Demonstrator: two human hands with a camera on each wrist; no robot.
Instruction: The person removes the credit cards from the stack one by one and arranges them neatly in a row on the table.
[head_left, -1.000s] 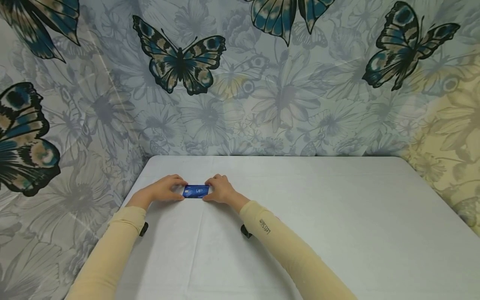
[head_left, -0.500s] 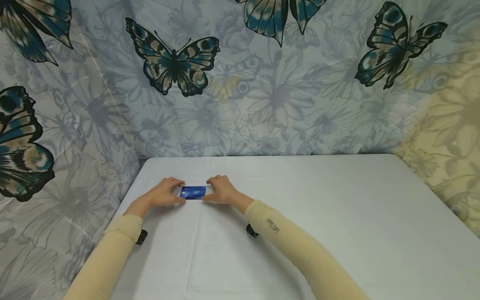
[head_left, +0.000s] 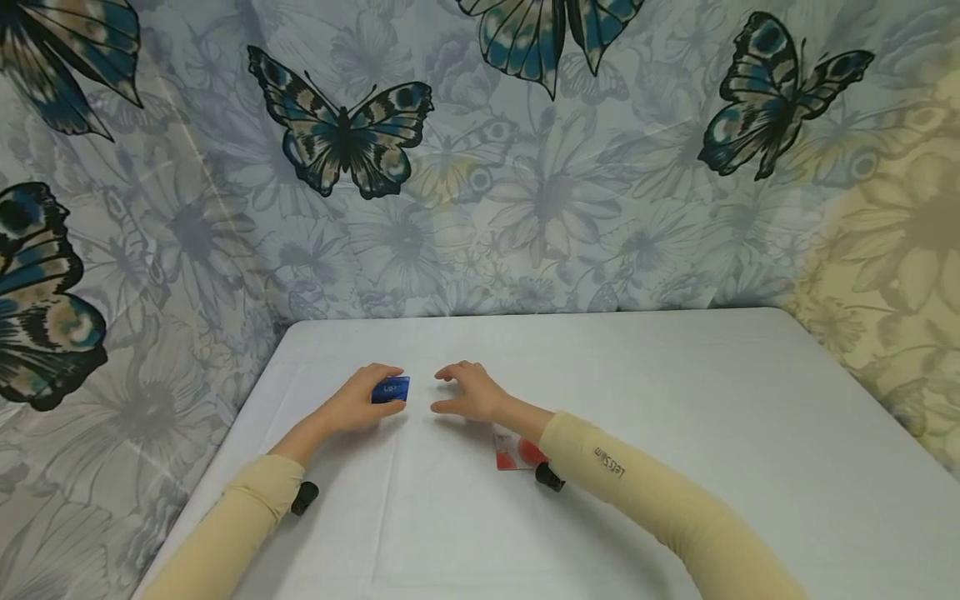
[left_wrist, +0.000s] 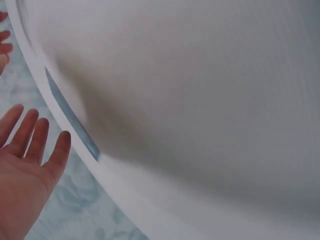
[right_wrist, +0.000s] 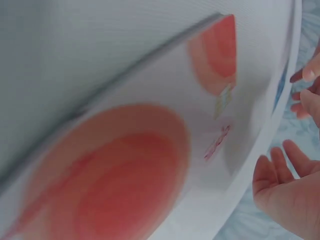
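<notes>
A blue card point(head_left: 393, 390) marked with white letters lies on the white table. My left hand point(head_left: 360, 402) is around its left end in the head view, covering that end. In the left wrist view the fingers point(left_wrist: 37, 140) are spread, and the card is a thin slanted strip on the cloth beside them. Right of the blue card and apart from it, my right hand point(head_left: 474, 396) is over the table with thumb and fingers parted, holding nothing. Beneath the right forearm lies a white card with red circles point(head_left: 513, 452), partly hidden by the sleeve; it fills much of the right wrist view.
The table's white cloth point(head_left: 660, 417) stretches far to the right. A butterfly-and-flower patterned curtain point(head_left: 547, 200) rises behind the table and along its left side. Dark wrist cameras point(head_left: 305, 498) hang under both sleeves.
My right hand has drawn away from the blue card to the right and nearer. The left hand has shifted right over the card's left end. The red-and-white card has come into view.
</notes>
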